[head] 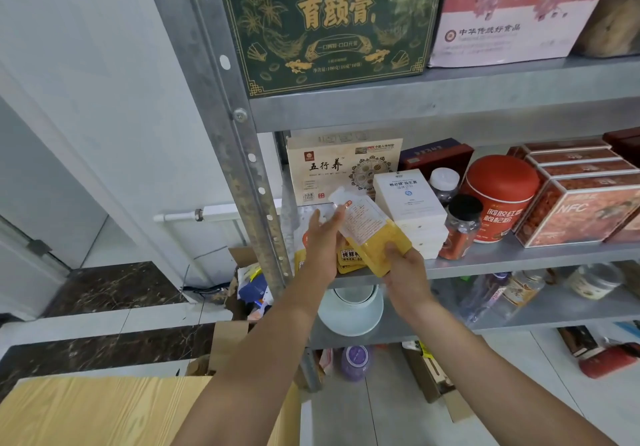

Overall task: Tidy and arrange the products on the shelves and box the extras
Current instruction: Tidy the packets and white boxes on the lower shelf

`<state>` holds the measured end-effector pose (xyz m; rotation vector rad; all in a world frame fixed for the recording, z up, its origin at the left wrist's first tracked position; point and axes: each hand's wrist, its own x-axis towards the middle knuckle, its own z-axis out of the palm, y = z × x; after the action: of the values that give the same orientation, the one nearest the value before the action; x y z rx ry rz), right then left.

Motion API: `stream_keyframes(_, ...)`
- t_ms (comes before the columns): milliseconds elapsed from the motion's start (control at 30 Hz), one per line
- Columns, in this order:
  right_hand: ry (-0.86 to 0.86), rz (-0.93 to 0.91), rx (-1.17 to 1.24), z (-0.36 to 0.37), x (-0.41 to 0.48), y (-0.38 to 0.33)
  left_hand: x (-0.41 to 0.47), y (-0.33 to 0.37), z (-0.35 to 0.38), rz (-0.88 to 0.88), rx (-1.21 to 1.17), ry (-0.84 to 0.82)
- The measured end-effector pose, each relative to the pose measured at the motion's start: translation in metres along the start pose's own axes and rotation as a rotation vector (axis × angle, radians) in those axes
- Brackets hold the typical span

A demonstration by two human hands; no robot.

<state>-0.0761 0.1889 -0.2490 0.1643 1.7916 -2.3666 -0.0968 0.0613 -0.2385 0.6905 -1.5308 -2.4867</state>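
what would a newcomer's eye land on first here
The yellow pouch at centre: the right hand grips its lower end, the left hand touches its upper end. Then the big dark green box with gold lettering on the shelf above, and the red canister to the right on the middle shelf.

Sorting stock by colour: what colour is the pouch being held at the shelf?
The pouch is yellow with a white label; head view.
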Motion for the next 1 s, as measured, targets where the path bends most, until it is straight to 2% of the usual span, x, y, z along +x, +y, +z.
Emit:
stream_keyframes(67,-0.117,0.135,0.231,-0.002,-0.005,-0.004,-0.004,0.008,0.003,-0.177,-0.241,-0.137)
stream_keyframes(133,-0.177,0.225,0.32,-0.008,-0.007,-0.007,-0.001,0.01,0.003,-0.204,-0.232,-0.129)
stream_keyframes(333,-0.243,0.296,0.233,-0.018,-0.011,-0.012,-0.003,0.015,0.017,-0.061,0.094,0.014)
stream_keyframes(567,-0.189,0.244,0.152,-0.014,-0.02,-0.02,-0.011,0.022,0.021,-0.099,0.027,0.033)
stream_keyframes(633,-0.094,0.179,0.031,-0.009,-0.021,-0.021,-0.014,0.023,0.023,-0.067,0.088,0.044)
stream_keyframes(667,-0.01,0.094,-0.118,-0.007,-0.02,-0.021,-0.016,0.023,0.023,-0.052,0.131,0.051)
stream_keyframes(733,0.148,-0.186,-0.572,-0.004,-0.018,-0.02,-0.024,0.02,0.026,-0.056,0.25,0.061)
stream_keyframes(767,0.164,-0.336,-0.79,-0.003,-0.017,-0.019,-0.031,0.018,0.028,-0.068,0.303,0.037)
stream_keyframes(800,0.134,-0.457,-0.951,-0.002,-0.018,-0.017,-0.036,0.015,0.029,-0.085,0.324,-0.007)
stream_keyframes(867,-0.025,-0.551,-1.103,-0.002,-0.02,-0.012,-0.04,0.009,0.028,-0.089,0.281,-0.078)
stream_keyframes(933,-0.228,-0.539,-1.119,-0.002,-0.018,-0.006,-0.039,0.008,0.022,-0.051,0.236,0.015)
stream_keyframes(1000,-0.363,-0.427,-0.985,-0.002,-0.017,-0.005,-0.033,0.01,0.011,-0.017,0.262,0.167)
